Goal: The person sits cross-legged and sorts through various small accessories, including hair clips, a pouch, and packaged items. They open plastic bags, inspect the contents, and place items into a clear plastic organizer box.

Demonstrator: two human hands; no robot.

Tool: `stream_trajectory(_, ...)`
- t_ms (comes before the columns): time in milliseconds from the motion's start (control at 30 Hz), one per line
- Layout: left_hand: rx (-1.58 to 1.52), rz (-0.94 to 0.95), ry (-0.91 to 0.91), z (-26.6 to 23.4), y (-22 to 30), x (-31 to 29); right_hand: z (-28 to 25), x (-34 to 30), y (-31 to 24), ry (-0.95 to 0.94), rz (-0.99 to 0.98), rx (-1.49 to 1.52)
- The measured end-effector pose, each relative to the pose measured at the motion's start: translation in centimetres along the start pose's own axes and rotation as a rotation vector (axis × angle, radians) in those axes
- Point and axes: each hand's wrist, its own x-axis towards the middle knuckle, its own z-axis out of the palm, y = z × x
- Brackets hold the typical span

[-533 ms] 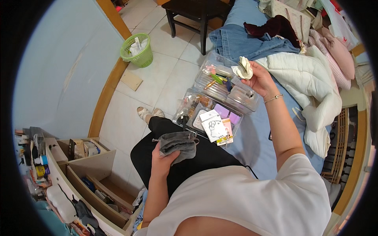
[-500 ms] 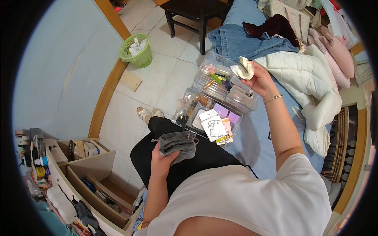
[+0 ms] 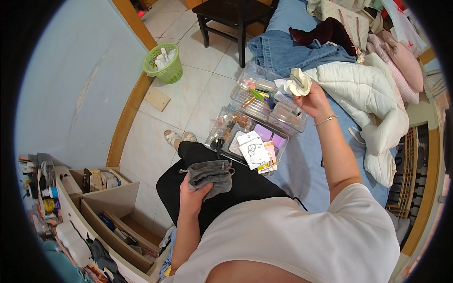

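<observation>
My left hand (image 3: 192, 194) grips a grey drawstring pouch (image 3: 213, 179) above my lap, thumb across its front. Raised over the bed, my right hand (image 3: 313, 102) pinches a cream flower-shaped hair clip (image 3: 299, 83) with a grey strip at its middle. Just left of that hand lies a clear plastic box (image 3: 257, 112) with pens and small items in its compartments. A second clear box (image 3: 221, 117), nearer to me, holds small brown and dark pieces I cannot make out. A white card with a line drawing (image 3: 254, 152) and a purple case (image 3: 271, 136) lie on it.
Jeans (image 3: 292, 52) and a white quilt (image 3: 354, 85) cover part of the blue bed (image 3: 306, 165). A green basket (image 3: 167, 70) and a dark chair (image 3: 231, 14) stand on the tiled floor. At lower left is an open drawer unit (image 3: 104, 198).
My right hand has turned the hair clip, so its petals face me more fully, and shifted it slightly right. My left hand holds the pouch nearly as before.
</observation>
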Motion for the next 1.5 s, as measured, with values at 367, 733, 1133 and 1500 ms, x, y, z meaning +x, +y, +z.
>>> stream_trajectory(367, 0.017, -0.002, 0.013, -0.4, -0.3, 0.4, -2.9, -0.7, -1.8, 0.332, -0.098, -0.937)
stream_trajectory(733, -0.002, -0.014, 0.019, -0.7, -0.8, 0.3, -1.8, 2.9, -1.0, 0.15, -0.347, -1.433)
stream_trajectory(1133, 0.005, -0.002, 0.069, -1.1, -0.7, 0.3, 2.3, 8.3, 5.9, 0.049, -0.297, -2.163)
stream_trajectory(1500, 0.005, -0.026, 0.046, -1.0, -1.0, 0.8, 1.6, 3.6, 0.6, -0.01, 0.123, -0.57)
